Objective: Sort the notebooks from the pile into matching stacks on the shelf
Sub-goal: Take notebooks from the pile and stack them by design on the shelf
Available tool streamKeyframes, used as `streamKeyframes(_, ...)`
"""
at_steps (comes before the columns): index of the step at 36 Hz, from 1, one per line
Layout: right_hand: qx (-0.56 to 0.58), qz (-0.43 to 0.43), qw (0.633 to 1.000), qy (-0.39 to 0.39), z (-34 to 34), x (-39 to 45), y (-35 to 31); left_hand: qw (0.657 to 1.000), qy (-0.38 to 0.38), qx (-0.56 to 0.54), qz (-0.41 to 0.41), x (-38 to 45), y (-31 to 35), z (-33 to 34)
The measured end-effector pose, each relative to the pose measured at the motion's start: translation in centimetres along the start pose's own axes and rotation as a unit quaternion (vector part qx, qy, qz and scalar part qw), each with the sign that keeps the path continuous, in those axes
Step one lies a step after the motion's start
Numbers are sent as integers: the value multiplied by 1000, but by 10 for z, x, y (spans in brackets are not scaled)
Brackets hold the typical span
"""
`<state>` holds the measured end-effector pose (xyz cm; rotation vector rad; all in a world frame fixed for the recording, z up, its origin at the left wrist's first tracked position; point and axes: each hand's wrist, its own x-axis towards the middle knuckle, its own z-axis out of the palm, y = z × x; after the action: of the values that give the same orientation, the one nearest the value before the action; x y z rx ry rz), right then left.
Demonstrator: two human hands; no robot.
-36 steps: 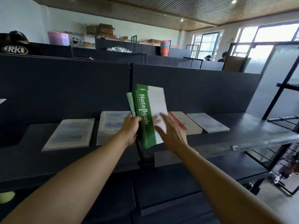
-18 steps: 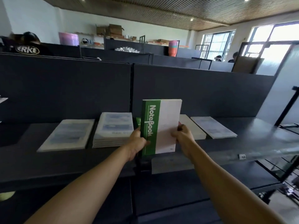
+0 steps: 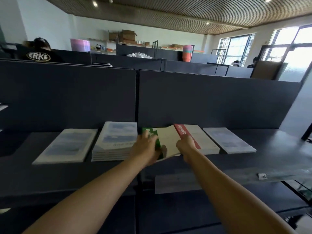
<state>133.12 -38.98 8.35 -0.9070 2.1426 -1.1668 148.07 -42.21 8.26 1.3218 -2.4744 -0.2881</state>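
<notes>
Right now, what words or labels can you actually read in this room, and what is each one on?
"ERKE": white logo on a black shirt behind the left partition.
"Notebo...": white letters on the red notebook, cut off by the right hand.
"No...": on the green notebook, mostly covered by the left hand.
Blue stack: a line of print, too blurred to read.
White tag on the shelf edge: too small.
</notes>
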Motion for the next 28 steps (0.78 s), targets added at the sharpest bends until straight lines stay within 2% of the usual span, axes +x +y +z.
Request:
streamKeyframes(3,-14,4,1000,14,11,8,-1,984,-13,132,117,-3,6,6)
streamKeyframes(5,-26,-2,999,27,15,11,-1,973,-32,181,138,0,6,9)
streamKeyframes(8,-70,-19,997,38,15,16,-3,968,-44,201,142,9,2,12)
streamKeyframes(11,-172,-66,982,41,14,16,-7,972,-66,183,135,17,-1,15)
streamKeyframes(18,-404,-162,900,26,22,8,-7,972,-83,193,109,33,-5,25)
streamKeyframes(22,-430,-181,883,-44,19,9,-7,971,-74,192,119,36,-3,26)
streamKeyframes(26,-488,-184,839,-157,7,14,-7,979,-56,155,118,34,1,28)
streamKeyframes(28,-507,-199,821,-168,3,14,-6,981,-47,147,113,34,3,28)
